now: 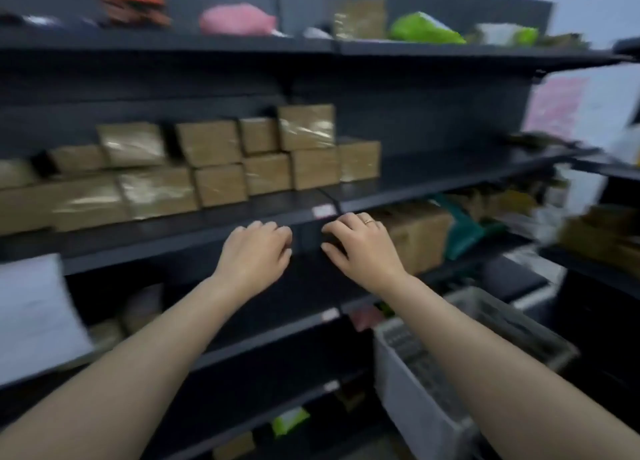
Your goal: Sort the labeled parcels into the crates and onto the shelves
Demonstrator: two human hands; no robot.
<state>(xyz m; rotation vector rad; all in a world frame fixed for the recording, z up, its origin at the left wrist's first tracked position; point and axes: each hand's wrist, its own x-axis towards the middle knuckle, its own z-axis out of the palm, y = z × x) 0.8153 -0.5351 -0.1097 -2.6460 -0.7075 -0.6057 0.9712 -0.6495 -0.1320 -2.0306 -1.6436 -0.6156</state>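
Honestly, my left hand (pixel 256 248) and right hand (pixel 360 243) sat close together at the centre of the frame, fingers (pixel 277 232) curled at the lip of the dark shelf (pixel 194 225). Through the blur I could not tell whether they held anything. Any parcel wanted squaring up, then sliding in flat beside the brown boxes (pixel 221 161) stacked centre left. A pale crate (pixel 408 390) stood lower right, and a pink bag (pixel 239 19) lay top centre.

The head view (worn, wide-angle) looks forward and down, close upon the dark shelves (pixel 433 177).
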